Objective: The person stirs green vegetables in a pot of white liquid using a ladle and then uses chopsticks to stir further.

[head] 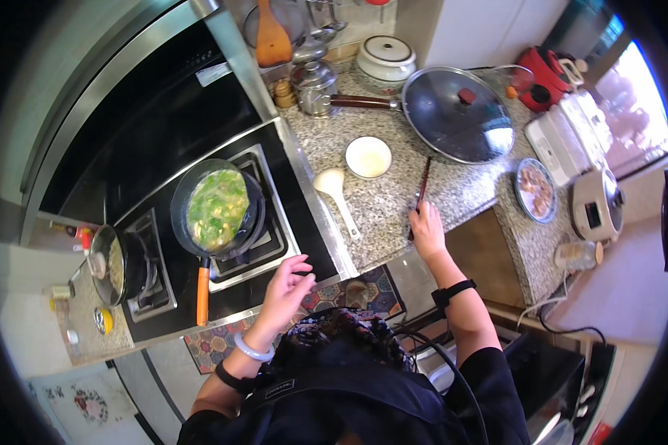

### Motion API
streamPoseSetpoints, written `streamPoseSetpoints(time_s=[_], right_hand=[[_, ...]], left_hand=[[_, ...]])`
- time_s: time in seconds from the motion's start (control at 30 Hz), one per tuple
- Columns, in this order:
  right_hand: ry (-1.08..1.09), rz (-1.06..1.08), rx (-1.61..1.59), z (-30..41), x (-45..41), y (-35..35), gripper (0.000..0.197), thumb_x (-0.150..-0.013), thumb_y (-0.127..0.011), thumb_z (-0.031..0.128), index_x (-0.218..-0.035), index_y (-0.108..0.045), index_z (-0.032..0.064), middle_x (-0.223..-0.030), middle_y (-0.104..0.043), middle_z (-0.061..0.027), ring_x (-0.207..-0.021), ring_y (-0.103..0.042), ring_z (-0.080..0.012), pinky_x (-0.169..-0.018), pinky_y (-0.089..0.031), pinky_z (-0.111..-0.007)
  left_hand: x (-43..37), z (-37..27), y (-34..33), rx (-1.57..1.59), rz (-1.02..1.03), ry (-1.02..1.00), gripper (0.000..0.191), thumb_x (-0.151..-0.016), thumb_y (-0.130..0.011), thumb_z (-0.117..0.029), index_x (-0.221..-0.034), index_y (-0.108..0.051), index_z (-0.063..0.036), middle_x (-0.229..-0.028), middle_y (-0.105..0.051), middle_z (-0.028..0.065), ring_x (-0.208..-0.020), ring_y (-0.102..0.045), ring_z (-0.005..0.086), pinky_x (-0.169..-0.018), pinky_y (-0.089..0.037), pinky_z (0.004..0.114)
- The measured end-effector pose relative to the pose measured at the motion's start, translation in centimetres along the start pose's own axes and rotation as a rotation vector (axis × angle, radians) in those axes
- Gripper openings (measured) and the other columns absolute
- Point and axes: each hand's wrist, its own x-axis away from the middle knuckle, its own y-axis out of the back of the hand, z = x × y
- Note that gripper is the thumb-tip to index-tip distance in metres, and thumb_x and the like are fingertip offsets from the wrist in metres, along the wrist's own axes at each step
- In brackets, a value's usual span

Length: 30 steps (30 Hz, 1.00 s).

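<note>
My right hand is at the front of the granite counter, its fingers closed on a pair of dark chopsticks that slants along the stone. My left hand hovers over the stove's front edge with bent fingers apart and nothing in it. Beyond it, a dark pan with an orange handle sits on the right burner, filled with pale liquid, chopped greens and egg-like bits. A white ladle lies on the counter between the stove and my right hand. Behind it stands a white bowl with a little pale liquid.
A wok with a glass lid stands at the back, its handle pointing left. Raw-looking meat fills a plate beside a small cooker. A lidded pan occupies the left burner. The range hood overhangs the stove.
</note>
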Motion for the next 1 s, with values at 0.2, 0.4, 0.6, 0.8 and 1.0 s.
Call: streamPoseSetpoints(time_s=[0.2,0.4,0.6,0.8,1.0], right_hand=[[-0.060,0.042,-0.117,-1.8,-1.0,0.2,0.036,-0.062,-0.053,-0.002,-0.097,-0.053,0.0026,-0.101,-0.047,-0.0150,-0.093,-0.047,-0.0319,-0.081,-0.038,-0.040],[-0.194,-0.052,-0.196,-0.3,-0.6,1.5,0.035,-0.061,-0.055,-0.002,-0.095,-0.054,0.0040,-0.101,-0.050,-0.0126,-0.094,-0.047,-0.0308,-0.079,-0.039,-0.041],[-0.525,0.026,-0.591,1.7,-6.7,0.0,0.030,-0.079,-0.055,0.017,-0.104,-0.050,0.0022,-0.079,-0.058,-0.0123,-0.066,-0.058,-0.0283,-0.057,-0.046,-0.037],[-1.116,0.318,-1.598,2.6,-11.7,-3.8,0.055,-0.083,-0.039,0.014,-0.132,-0.017,0.0039,-0.077,-0.060,-0.0132,-0.051,-0.059,-0.0179,-0.041,-0.045,-0.028],[-1.084,0.232,-1.402,4.2,-10.3,-2.7,0.038,-0.086,-0.034,0.012,-0.122,-0.028,0.0001,-0.073,-0.061,-0.0115,-0.052,-0.059,-0.0173,-0.042,-0.045,-0.026]], left_hand=[[-0.9,1.8,-0.9,-0.020,-0.067,0.062,0.039,-0.082,-0.057,-0.010,-0.118,-0.041,-0.0033,-0.100,-0.053,0.0099,-0.075,-0.056,0.0124,-0.063,-0.047,0.023],[-1.1,2.7,-0.1,0.053,-0.107,0.153,0.034,-0.084,-0.053,-0.012,-0.116,-0.043,-0.0026,-0.100,-0.053,0.0089,-0.080,-0.056,0.0142,-0.065,-0.045,0.023],[-2.0,2.8,0.0,0.115,-0.098,0.161,0.033,-0.085,-0.053,-0.012,-0.116,-0.044,-0.0030,-0.099,-0.053,0.0083,-0.079,-0.056,0.0142,-0.064,-0.045,0.022],[-3.0,2.5,-1.0,0.107,-0.073,0.176,0.031,-0.084,-0.054,-0.012,-0.113,-0.046,-0.0023,-0.096,-0.055,0.0071,-0.076,-0.056,0.0114,-0.065,-0.046,0.022],[-4.3,3.0,-0.9,0.122,-0.014,0.228,0.032,-0.087,-0.051,-0.018,-0.115,-0.044,-0.0040,-0.099,-0.054,0.0090,-0.082,-0.056,0.0152,-0.069,-0.045,0.026]])
